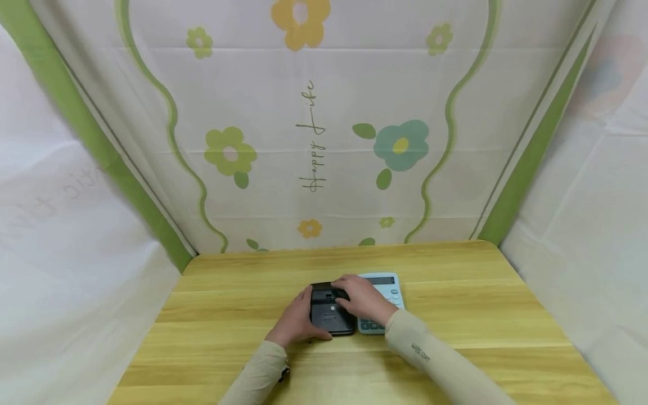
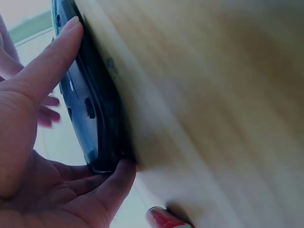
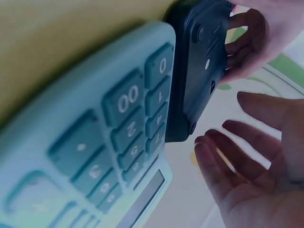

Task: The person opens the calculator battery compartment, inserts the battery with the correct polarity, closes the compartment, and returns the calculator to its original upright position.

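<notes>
Beyond the right hand [image 1: 365, 298], white floral cloth [image 1: 331, 107] reads "Happy Life". Nearer, a pale-blue rectangular calculator [image 3: 121, 135] shows 0, 00, 1, 2.

Flat device [image 1: 331, 322] on table [image 1: 228, 315], just left of calculator [image 1: 394, 292]. Calculator display [image 1: 381, 280] at far end, keys [image 1: 372, 326] nearer. Left hand [image 1: 296, 320] at device's left side, thumb along near edge. Right hand [image 1: 365, 298] above device's far right part and calculator's left. Back cloth [image 1: 273, 112] behind table; side cloths [image 1: 76, 225] left and right.
</notes>
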`<state>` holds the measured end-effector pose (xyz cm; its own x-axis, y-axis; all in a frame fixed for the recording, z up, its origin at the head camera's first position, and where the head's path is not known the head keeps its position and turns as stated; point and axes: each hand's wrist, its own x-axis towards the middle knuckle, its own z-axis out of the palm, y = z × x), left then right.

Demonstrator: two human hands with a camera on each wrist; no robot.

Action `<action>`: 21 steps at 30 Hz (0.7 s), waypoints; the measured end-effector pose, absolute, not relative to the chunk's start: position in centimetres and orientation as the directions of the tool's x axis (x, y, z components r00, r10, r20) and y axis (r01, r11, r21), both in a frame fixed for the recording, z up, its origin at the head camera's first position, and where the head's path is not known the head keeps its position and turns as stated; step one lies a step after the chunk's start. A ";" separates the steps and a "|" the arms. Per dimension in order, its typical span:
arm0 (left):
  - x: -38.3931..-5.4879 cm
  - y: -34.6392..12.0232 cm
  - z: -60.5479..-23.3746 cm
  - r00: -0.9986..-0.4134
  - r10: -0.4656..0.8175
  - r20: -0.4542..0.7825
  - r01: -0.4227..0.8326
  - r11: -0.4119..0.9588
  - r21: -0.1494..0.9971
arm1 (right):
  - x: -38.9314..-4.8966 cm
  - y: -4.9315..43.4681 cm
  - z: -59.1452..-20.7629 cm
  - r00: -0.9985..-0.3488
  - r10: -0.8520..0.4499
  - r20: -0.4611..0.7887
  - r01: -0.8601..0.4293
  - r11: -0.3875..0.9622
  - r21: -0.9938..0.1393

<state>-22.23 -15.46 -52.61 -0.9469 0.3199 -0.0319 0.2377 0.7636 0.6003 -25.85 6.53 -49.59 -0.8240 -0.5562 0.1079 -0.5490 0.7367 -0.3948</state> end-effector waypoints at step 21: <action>-22.5 -15.2 -52.9 -0.944 0.329 -0.025 0.257 0.781 0.569 | -27.9 3.9 -50.7 -0.737 -0.650 0.184 -0.670 0.738 -0.077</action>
<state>-22.52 -15.19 -52.92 -0.9441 0.3286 -0.0248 0.2569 0.7810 0.5692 -27.90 3.86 -50.72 -0.7374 -0.6499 0.1839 -0.6699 0.7384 -0.0767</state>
